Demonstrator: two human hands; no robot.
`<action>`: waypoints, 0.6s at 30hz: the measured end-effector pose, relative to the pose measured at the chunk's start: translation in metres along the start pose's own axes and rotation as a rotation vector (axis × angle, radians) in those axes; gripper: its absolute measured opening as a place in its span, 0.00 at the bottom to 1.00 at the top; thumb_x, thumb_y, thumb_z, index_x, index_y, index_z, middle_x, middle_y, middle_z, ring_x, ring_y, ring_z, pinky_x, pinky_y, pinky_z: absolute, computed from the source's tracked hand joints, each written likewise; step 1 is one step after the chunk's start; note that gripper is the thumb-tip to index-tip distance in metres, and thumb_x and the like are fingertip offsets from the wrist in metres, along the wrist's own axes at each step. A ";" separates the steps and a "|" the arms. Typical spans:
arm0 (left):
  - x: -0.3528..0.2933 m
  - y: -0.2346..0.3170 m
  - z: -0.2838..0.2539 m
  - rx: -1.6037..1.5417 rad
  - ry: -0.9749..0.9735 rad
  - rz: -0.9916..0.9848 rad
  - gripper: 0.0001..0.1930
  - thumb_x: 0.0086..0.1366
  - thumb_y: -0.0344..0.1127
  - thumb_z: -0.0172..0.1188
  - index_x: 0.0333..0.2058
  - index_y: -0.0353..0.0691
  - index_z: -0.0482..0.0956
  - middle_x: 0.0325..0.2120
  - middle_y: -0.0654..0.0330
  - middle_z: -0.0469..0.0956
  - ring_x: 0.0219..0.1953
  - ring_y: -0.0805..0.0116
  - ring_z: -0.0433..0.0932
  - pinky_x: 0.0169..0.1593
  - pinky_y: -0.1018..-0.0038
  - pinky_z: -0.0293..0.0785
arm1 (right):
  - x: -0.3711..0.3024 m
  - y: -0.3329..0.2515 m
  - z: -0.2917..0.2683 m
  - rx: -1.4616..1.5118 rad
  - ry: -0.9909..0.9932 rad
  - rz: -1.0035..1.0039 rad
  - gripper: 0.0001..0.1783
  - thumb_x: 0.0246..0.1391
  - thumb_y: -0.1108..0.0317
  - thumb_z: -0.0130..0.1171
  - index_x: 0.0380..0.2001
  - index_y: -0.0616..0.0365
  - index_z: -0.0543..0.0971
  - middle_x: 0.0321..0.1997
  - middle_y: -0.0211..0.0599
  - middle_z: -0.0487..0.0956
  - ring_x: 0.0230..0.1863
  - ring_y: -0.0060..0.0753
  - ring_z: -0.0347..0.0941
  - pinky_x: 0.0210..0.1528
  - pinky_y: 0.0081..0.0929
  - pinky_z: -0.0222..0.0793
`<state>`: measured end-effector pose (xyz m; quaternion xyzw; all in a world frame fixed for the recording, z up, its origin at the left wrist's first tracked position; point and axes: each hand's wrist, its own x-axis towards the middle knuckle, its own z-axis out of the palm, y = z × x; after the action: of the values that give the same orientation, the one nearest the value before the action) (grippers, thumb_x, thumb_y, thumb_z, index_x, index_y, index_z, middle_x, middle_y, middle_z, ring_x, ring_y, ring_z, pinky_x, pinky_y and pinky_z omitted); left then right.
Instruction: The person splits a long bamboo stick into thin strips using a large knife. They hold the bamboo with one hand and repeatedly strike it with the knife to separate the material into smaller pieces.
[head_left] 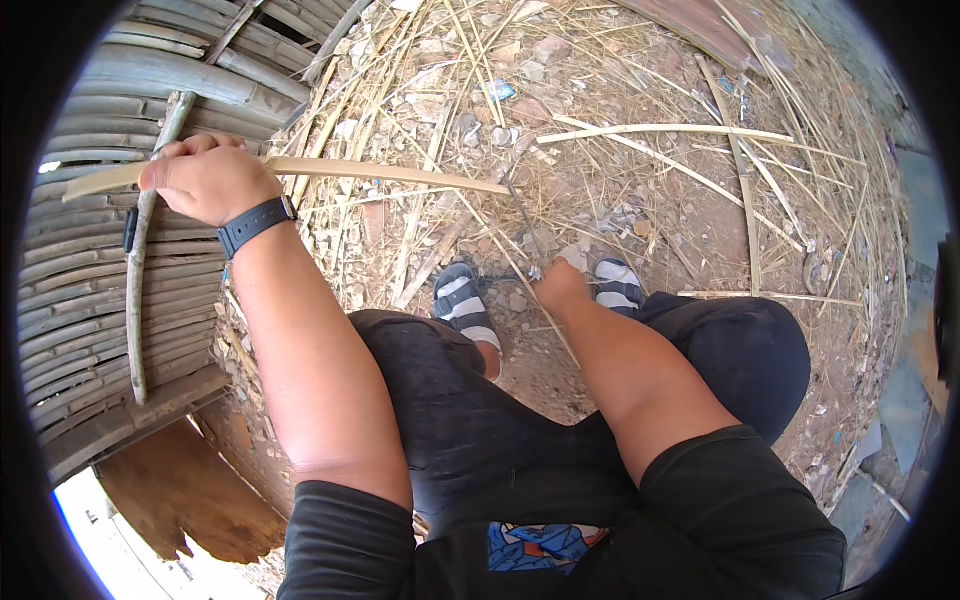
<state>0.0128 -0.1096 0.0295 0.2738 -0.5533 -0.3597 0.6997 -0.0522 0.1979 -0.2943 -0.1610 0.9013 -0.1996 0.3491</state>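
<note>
My left hand [212, 178] is wrapped round a long flat bamboo strip [390, 173], up by the slatted wall. The strip stretches to the right across the ground in front of me, and its far right end meets a thin dark blade [524, 218]. Between my feet, low over the ground, my right hand [562, 287] is closed on the blade's near end; the handle is hidden by the fingers. A narrow pale sliver passes beside that hand.
A bamboo-slat wall [90, 240] with an upright pole [140, 290] stands close on the left. Loose bamboo strips [665, 130], shavings and stones litter the dirt. My sandalled feet [463, 298] are below. A brown board [690, 30] lies at the far right.
</note>
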 end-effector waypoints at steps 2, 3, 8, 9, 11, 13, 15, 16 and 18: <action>-0.001 0.000 0.000 -0.001 0.007 -0.014 0.35 0.70 0.72 0.27 0.26 0.42 0.58 0.14 0.66 0.56 0.16 0.74 0.54 0.19 0.76 0.53 | 0.006 0.007 0.008 0.082 -0.067 0.056 0.22 0.49 0.63 0.63 0.45 0.67 0.76 0.39 0.64 0.81 0.42 0.59 0.80 0.45 0.45 0.74; 0.001 0.000 -0.001 -0.015 0.012 -0.021 0.35 0.70 0.72 0.27 0.26 0.42 0.58 0.14 0.66 0.56 0.16 0.74 0.54 0.19 0.76 0.53 | 0.009 0.001 0.005 0.156 -0.130 0.104 0.22 0.49 0.64 0.63 0.45 0.67 0.77 0.40 0.64 0.81 0.42 0.58 0.80 0.45 0.44 0.74; 0.007 -0.004 -0.005 -0.035 0.017 -0.017 0.35 0.70 0.72 0.29 0.27 0.41 0.58 0.15 0.66 0.56 0.15 0.74 0.53 0.19 0.76 0.52 | -0.009 -0.028 -0.020 0.512 -0.202 0.197 0.25 0.49 0.68 0.58 0.50 0.70 0.74 0.40 0.63 0.81 0.43 0.58 0.81 0.46 0.45 0.75; 0.006 -0.003 -0.004 -0.030 0.016 -0.014 0.35 0.70 0.72 0.29 0.27 0.41 0.58 0.15 0.67 0.56 0.16 0.74 0.54 0.19 0.76 0.52 | -0.009 -0.028 -0.019 0.494 -0.108 0.120 0.25 0.49 0.67 0.58 0.50 0.70 0.74 0.39 0.64 0.81 0.43 0.58 0.81 0.46 0.45 0.75; 0.003 0.000 -0.001 -0.020 0.014 -0.007 0.35 0.70 0.72 0.29 0.27 0.41 0.58 0.15 0.67 0.56 0.16 0.74 0.54 0.19 0.76 0.53 | -0.005 -0.030 -0.020 0.448 0.074 -0.030 0.27 0.50 0.66 0.59 0.52 0.70 0.73 0.38 0.63 0.81 0.42 0.58 0.81 0.45 0.46 0.75; -0.001 0.004 0.001 -0.031 0.024 -0.009 0.35 0.70 0.72 0.28 0.26 0.42 0.58 0.14 0.66 0.56 0.15 0.73 0.54 0.19 0.76 0.53 | -0.002 -0.044 -0.025 0.394 0.243 -0.164 0.28 0.50 0.65 0.61 0.53 0.69 0.72 0.38 0.63 0.81 0.42 0.59 0.81 0.45 0.46 0.75; -0.003 0.009 0.003 -0.028 0.030 -0.015 0.34 0.71 0.70 0.27 0.26 0.42 0.58 0.14 0.66 0.55 0.16 0.72 0.53 0.21 0.74 0.54 | -0.011 -0.056 -0.036 0.317 0.233 -0.139 0.28 0.51 0.64 0.61 0.54 0.67 0.72 0.40 0.62 0.81 0.43 0.59 0.80 0.46 0.46 0.75; -0.005 0.012 0.004 -0.020 0.032 -0.021 0.32 0.72 0.67 0.26 0.27 0.43 0.58 0.14 0.66 0.55 0.16 0.71 0.53 0.22 0.73 0.55 | -0.013 -0.058 -0.038 0.279 0.229 -0.125 0.28 0.51 0.64 0.61 0.54 0.67 0.72 0.41 0.61 0.81 0.44 0.59 0.80 0.47 0.46 0.75; -0.006 0.011 0.006 -0.012 0.025 -0.013 0.33 0.72 0.68 0.25 0.27 0.43 0.58 0.14 0.66 0.56 0.16 0.71 0.54 0.22 0.73 0.56 | -0.011 -0.040 -0.031 0.140 0.113 -0.018 0.28 0.51 0.64 0.61 0.54 0.66 0.72 0.44 0.60 0.81 0.47 0.59 0.79 0.50 0.44 0.75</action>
<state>0.0085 -0.0984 0.0358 0.2776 -0.5403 -0.3642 0.7060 -0.0597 0.1752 -0.2482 -0.1330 0.9019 -0.2739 0.3064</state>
